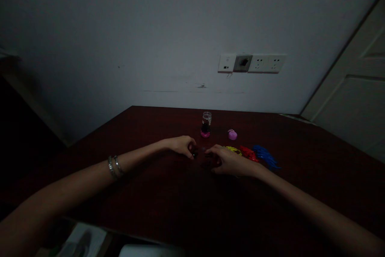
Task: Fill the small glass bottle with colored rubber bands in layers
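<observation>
My left hand [183, 146] is low over the dark red table [150, 201], its thumb and fingers curved round a small dark thing that I cannot make out. Facing it, my right hand [224, 160] rests on the table with fingers curled and thumb apart; dark shapes lie between its fingertips, too dim to name. Beside and behind the right hand lie yellow strands [234, 150], red strands [248, 153] and blue strands [265, 156]. A clear jar [206, 118] with a pink base stands behind the hands. Right of it sits a small pink object [232, 134].
A white wall with a row of sockets [266, 64] rises behind the table. At the right is a white panelled door [355, 88]. Below the table's front edge, pale objects [86, 239] show at the bottom left.
</observation>
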Demonstrator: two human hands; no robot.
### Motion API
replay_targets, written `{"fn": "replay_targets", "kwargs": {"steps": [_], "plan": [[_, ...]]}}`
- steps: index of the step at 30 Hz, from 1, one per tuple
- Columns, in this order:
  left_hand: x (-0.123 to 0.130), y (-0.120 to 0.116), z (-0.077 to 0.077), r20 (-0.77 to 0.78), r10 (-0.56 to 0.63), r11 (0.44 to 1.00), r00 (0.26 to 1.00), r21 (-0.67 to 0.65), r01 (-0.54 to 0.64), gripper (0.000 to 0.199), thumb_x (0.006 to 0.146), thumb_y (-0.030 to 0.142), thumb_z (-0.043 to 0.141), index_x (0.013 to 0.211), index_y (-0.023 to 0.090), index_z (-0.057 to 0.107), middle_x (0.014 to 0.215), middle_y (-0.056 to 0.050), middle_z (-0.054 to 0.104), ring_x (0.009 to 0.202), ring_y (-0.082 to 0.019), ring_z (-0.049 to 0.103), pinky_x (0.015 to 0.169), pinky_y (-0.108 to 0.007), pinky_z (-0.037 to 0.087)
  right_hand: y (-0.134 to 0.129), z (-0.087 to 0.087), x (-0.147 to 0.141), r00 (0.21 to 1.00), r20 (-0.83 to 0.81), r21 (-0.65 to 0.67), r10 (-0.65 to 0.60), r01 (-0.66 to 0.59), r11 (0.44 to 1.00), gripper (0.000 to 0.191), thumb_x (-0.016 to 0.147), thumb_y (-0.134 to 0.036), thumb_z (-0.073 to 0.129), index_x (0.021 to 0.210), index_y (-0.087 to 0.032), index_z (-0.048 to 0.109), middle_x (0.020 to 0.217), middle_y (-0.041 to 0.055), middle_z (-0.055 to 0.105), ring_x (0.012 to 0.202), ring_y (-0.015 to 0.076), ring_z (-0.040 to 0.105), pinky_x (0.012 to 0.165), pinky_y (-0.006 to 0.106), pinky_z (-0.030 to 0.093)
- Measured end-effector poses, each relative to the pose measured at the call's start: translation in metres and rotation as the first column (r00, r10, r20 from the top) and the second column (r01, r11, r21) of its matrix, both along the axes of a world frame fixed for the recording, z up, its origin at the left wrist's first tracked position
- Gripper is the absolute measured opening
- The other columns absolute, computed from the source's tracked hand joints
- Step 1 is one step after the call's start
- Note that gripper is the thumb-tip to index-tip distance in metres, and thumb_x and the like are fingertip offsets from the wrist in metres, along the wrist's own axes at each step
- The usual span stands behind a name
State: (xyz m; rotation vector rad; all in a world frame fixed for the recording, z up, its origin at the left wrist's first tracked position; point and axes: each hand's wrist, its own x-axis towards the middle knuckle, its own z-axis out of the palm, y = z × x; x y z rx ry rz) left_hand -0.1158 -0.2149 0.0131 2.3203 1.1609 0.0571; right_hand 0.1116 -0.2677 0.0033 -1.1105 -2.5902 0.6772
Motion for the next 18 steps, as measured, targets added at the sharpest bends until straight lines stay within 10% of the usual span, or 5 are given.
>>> {"fn": "replay_targets", "kwargs": {"steps": [18], "plan": [[0.025,-0.009,-0.009,0.230,0.100,0.967,0.968,-0.251,-0.041,0.019,0.063,0.020,0.058,0.078,0.012,0.067,0.058,0.002,0.058,0.051,-0.008,0.049,0.048,-0.019,0.035,0.014,-0.021,-0.012,0.985,-0.168,0.006,-0.032,0.033,0.999,0.031,0.062,-0.015,0.065,0.092,-0.016,0.060,0.084,0.0022,0.055,0.068,0.0114,0.052,0.061,0.023,0.043]]}}
